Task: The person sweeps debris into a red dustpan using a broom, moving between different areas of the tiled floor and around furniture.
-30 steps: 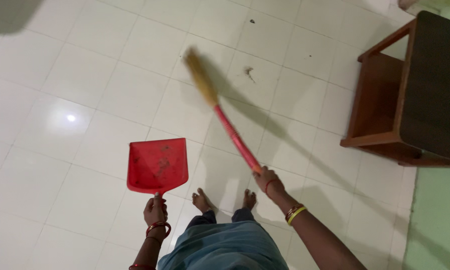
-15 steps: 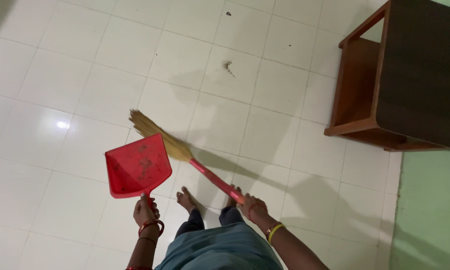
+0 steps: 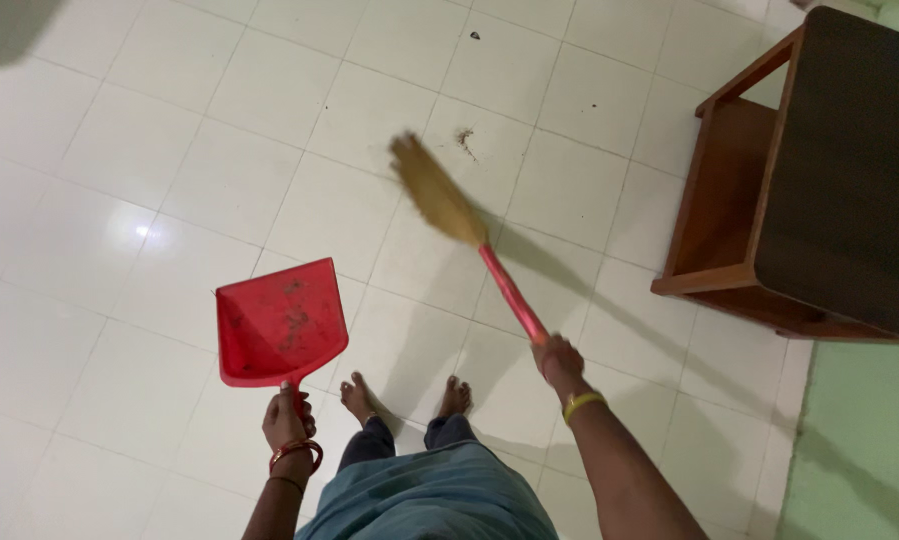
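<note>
Head view: left hand [image 3: 287, 418] grips red dustpan [image 3: 281, 322]; right hand [image 3: 559, 360], broom [image 3: 469, 236].

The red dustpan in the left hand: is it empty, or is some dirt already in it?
Not empty. The red dustpan, held by the left hand, shows dark specks and smears of dirt on its inner surface.

- No pkgs, labels, signs or screens anywhere in view.
</note>
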